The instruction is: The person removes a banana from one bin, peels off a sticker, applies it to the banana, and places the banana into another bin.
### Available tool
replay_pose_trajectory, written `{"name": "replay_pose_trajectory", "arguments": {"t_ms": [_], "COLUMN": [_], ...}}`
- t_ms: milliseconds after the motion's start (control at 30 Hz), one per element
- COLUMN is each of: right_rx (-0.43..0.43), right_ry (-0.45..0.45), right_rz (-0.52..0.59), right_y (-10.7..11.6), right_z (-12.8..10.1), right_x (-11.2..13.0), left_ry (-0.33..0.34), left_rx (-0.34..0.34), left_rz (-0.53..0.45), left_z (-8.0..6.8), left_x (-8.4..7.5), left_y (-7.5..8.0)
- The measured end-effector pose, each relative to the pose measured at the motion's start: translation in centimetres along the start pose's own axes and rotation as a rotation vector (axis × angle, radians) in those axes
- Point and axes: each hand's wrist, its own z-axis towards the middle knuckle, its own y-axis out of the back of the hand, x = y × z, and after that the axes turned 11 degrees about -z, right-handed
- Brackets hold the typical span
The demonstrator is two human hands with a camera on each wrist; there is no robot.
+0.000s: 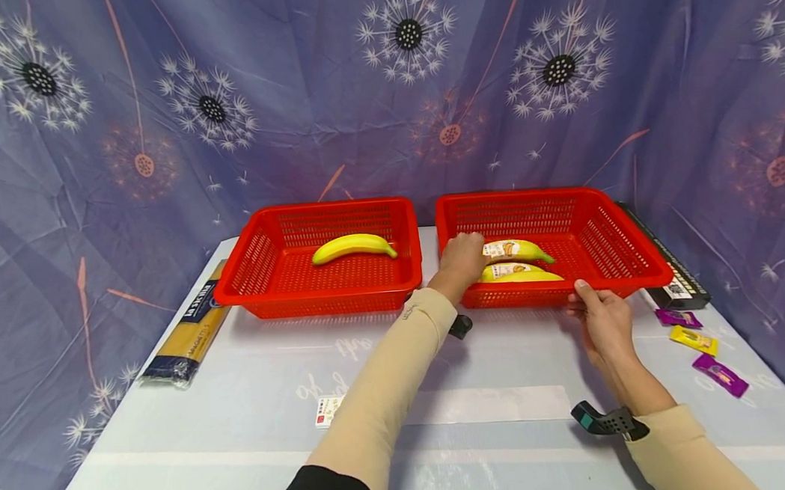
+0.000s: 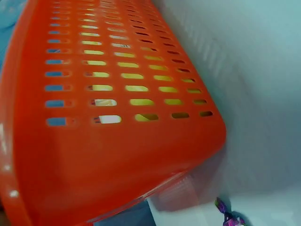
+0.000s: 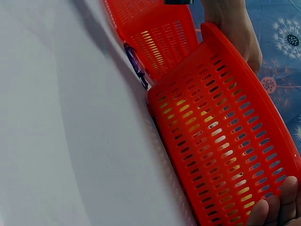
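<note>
Two red slotted baskets stand side by side on the table. The left basket [image 1: 259,264] holds one bare banana [image 1: 354,246]. In the right basket [image 1: 625,249] lie two labelled bananas, an upper one [image 1: 521,250] and a lower one [image 1: 525,273]. My left hand [image 1: 464,255] reaches over that basket's left wall, fingers curled on the left end of the upper banana. My right hand [image 1: 583,298] holds the front rim, thumb on top. In the right wrist view its fingertips [image 3: 277,209] press the basket's outer wall [image 3: 225,141]. The left wrist view shows only the basket wall [image 2: 117,141] with yellow behind the slots.
A long pasta packet [image 1: 188,329] lies at the table's left edge and a black box [image 1: 671,273] along the right basket. Three wrapped sweets, purple [image 1: 678,318], yellow [image 1: 694,339] and purple [image 1: 720,375], lie at the right. A small card [image 1: 327,410] lies in front.
</note>
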Motion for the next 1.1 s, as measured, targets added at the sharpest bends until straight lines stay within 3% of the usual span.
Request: {"name": "replay_pose_trajectory", "arguments": {"t_ms": [200,400,633,733,867,1033,1100], "right_rx": [0.003,0.054,0.187,0.252,0.325,0.427,0.471], "right_ry": [0.013,-0.007,0.022,0.078,0.221,0.415,0.454], "right_rz": [0.001,-0.055,-0.259,-0.407,-0.597,-0.686,-0.696], "right_y": [0.0,0.2,-0.1,-0.8,-2.4,-5.1,-6.4], "right_z": [-0.1,-0.3,-1.5,-2.5,-4.0,-5.9,-6.6], "right_x": [0.0,0.1,0.1,0.1,0.1,0.1,0.1], "left_ry": [-0.058,-0.061,-0.087,-0.091,-0.06,0.016,0.045], "left_rx": [0.004,-0.001,-0.039,-0.086,-0.159,-0.216,-0.233], "left_rz": [-0.197,-0.408,-0.595,-0.597,-0.595,-0.603,-0.582], "left_z": [-0.9,-3.2,-6.8,-7.8,-8.4,-8.2,-7.9], "left_x": [0.8,1.8,4.3,5.8,8.5,12.1,13.5], "left_y": [1.1,2.8,5.6,7.0,8.6,10.5,11.1]}}
